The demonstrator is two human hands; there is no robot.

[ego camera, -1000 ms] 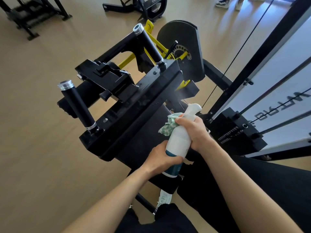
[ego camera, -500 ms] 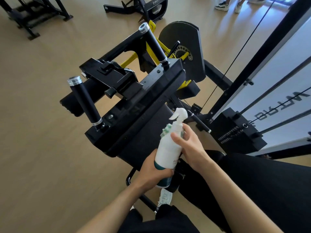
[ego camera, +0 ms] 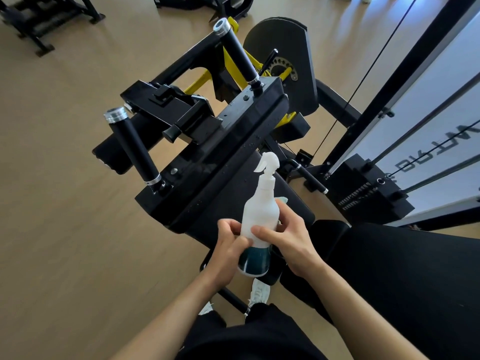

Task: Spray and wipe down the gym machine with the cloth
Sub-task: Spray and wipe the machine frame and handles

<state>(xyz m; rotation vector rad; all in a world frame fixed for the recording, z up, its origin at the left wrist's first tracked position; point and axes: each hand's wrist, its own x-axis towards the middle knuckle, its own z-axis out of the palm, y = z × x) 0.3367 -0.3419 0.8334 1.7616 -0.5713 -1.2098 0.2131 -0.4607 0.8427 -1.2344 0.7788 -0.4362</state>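
Head view. A white plastic spray bottle (ego camera: 260,216) with a dark teal base sits at lower centre of the frame, held between both hands in front of the black and yellow gym machine (ego camera: 233,141).

The left hand (ego camera: 228,246) grips the lower part of the bottle from the left of the frame, fingers curled round it just above the teal base. The right hand (ego camera: 289,237) grips it from the right, with the thumb laid across the front of the white body and the fingers curled on the far side.

A sliver of pale green cloth (ego camera: 284,200) shows just above the right fingers, beside the bottle. Whether the hand holds it cannot be told.

The bottle's long axis runs nearly straight up the frame, base toward the bottom edge and spray head uppermost. The tip of the head points toward the left of the frame, over the machine's black padded rest.

Small droplets lie on the pad's edge. Two black cylindrical handles with chrome caps (ego camera: 130,144) stand at centre left and upper centre. A black weight stack (ego camera: 368,190) is at right.
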